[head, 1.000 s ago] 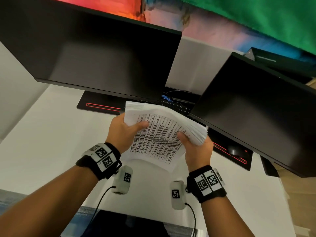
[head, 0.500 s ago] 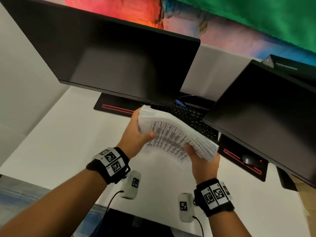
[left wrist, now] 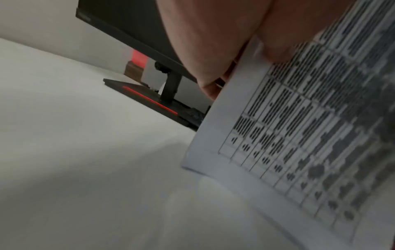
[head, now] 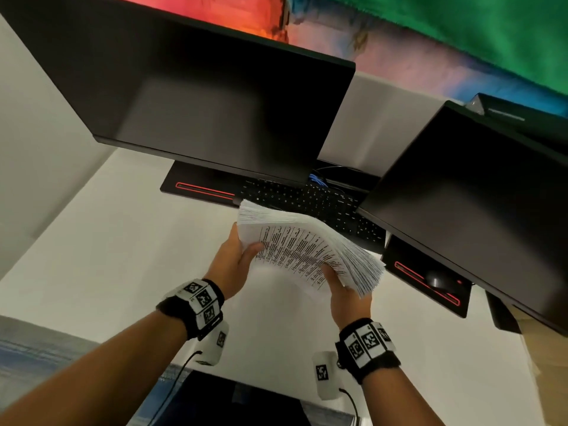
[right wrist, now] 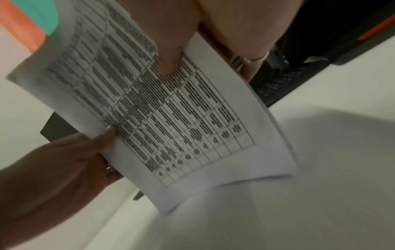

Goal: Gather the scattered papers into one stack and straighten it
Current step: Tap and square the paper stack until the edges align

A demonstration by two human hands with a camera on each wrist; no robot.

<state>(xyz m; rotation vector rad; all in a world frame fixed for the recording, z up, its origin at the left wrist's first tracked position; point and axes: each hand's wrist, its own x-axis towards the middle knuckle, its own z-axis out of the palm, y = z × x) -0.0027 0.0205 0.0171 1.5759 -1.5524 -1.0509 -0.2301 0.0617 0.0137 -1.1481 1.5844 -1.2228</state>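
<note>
Paper stack [head: 302, 250], edges fanned, pinched by both hands' grip above white desk [head: 123, 256].

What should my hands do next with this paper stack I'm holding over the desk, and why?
Probably tip the paper stack upright and tap its lower edge on the white desk. The left hand and right hand grip it tilted in the air, and the sheets along its right side are fanned out, not flush.
</note>
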